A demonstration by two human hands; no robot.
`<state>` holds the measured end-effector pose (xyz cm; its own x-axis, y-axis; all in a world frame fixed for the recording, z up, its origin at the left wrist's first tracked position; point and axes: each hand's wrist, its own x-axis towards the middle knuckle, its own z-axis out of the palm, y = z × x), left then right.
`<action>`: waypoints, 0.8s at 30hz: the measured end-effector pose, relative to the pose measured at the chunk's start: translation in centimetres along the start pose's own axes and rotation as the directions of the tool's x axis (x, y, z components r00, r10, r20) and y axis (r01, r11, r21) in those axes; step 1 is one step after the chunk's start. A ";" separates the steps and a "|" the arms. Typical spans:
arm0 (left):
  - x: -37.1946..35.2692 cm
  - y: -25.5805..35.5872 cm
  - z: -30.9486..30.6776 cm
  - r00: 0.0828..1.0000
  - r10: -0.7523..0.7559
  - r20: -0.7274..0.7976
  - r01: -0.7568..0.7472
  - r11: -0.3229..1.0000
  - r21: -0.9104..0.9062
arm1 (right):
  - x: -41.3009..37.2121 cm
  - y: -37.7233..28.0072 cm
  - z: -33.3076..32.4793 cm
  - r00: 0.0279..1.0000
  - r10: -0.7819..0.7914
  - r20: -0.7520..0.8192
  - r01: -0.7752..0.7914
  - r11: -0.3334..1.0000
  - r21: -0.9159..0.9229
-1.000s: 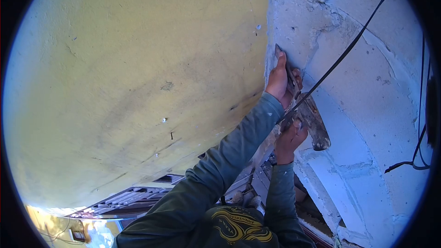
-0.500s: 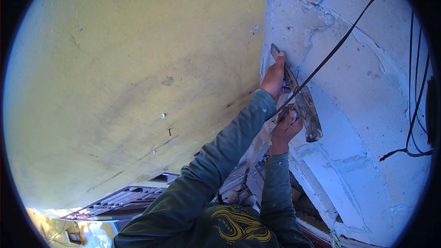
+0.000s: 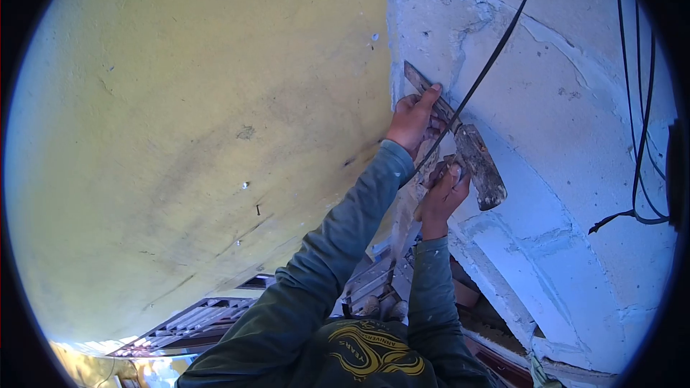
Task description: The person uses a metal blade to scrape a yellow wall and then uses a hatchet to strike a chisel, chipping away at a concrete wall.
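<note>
A worn, long flat tool point(image 3: 483, 169) lies slantwise against the pale wall, with a narrow strip at its upper end and a broad, stained wood-like part below. My left hand point(image 3: 412, 122) is closed round the narrow strip, thumb along its face. Below it, my right hand point(image 3: 444, 200) has its fingers closed beside the broad part's left edge. A dark, rough piece shows at those fingertips, but its kind is hard to make out. A black cable point(image 3: 496, 54) passes in front of the tool.
A yellow wall point(image 3: 215, 100) fills the left side and meets the rough, patched pale wall point(image 3: 553, 115) at a corner. Loose black wires point(image 3: 638, 172) hang at the right. Below are a dark opening point(image 3: 485, 316) and slatted bars point(image 3: 194, 320).
The view has shifted, so the walls sit further left. The tool's broad part has turned slightly, showing more of its face. Both hands stay closed near it.
</note>
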<state>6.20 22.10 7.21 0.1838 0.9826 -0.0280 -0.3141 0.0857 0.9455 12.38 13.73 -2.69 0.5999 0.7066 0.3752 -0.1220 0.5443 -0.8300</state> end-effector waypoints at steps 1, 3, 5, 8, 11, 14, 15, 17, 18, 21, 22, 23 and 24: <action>0.2 0.0 0.2 1.000 0.009 0.018 -0.008 0.999 -0.049 | -0.1 -0.5 -0.3 1.000 -0.001 -0.016 0.001 1.000 -0.001; 0.1 0.1 0.4 0.999 0.009 0.041 -0.005 0.996 -0.093 | -0.8 -1.7 -0.5 0.997 0.000 -0.082 0.013 0.988 0.156; -0.7 0.6 0.7 0.998 0.015 0.062 -0.008 0.994 -0.106 | -1.0 -1.8 -0.9 0.991 -0.056 -0.118 0.083 0.966 0.245; -0.4 0.5 0.5 0.997 0.018 0.079 -0.012 0.997 -0.080 | -0.7 -1.0 0.0 0.980 -0.128 -0.155 0.180 0.905 0.386; -0.4 0.6 0.6 0.997 0.035 0.068 -0.031 0.997 -0.069 | 0.4 -0.1 0.9 0.992 -0.070 -0.101 0.093 0.965 0.245; -0.7 1.1 0.9 0.998 0.003 0.057 0.000 0.999 -0.050 | 0.7 -0.4 0.2 0.994 0.105 -0.005 -0.104 0.988 0.114; -1.0 0.9 0.7 0.999 -0.005 0.054 0.007 0.999 -0.050 | 0.1 -0.8 -0.2 0.997 0.071 -0.035 -0.063 0.981 0.186; -0.6 1.1 0.7 0.997 -0.011 0.082 0.016 0.998 -0.053 | -0.1 -1.2 -0.2 0.994 0.010 -0.112 0.030 0.933 0.358; -0.5 1.0 0.6 0.997 -0.016 0.078 0.020 0.998 -0.053 | -0.2 -0.5 0.2 0.994 0.016 -0.111 0.025 0.934 0.356; -0.5 0.6 0.6 0.998 0.005 0.069 -0.001 0.998 -0.056 | 0.3 -0.3 1.8 0.998 -0.028 -0.052 0.031 0.998 0.054; -0.7 0.6 0.6 0.999 0.000 0.054 0.003 0.999 -0.046 | 0.3 -0.8 1.0 0.998 -0.028 -0.055 0.031 0.998 0.052; -0.5 0.8 0.6 0.999 0.004 0.041 -0.003 0.999 -0.036 | 0.6 -1.1 0.1 1.000 -0.008 -0.012 0.009 0.998 0.056; -0.5 0.9 0.6 0.999 0.008 0.043 -0.006 0.999 -0.034 | 0.7 -1.3 -0.4 0.999 0.015 0.031 -0.017 0.998 0.059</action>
<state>6.34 21.56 8.30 0.2215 0.9751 -0.0065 -0.3466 0.0849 0.9342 13.25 13.32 -1.58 0.5730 0.7287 0.3751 -0.1790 0.5579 -0.8104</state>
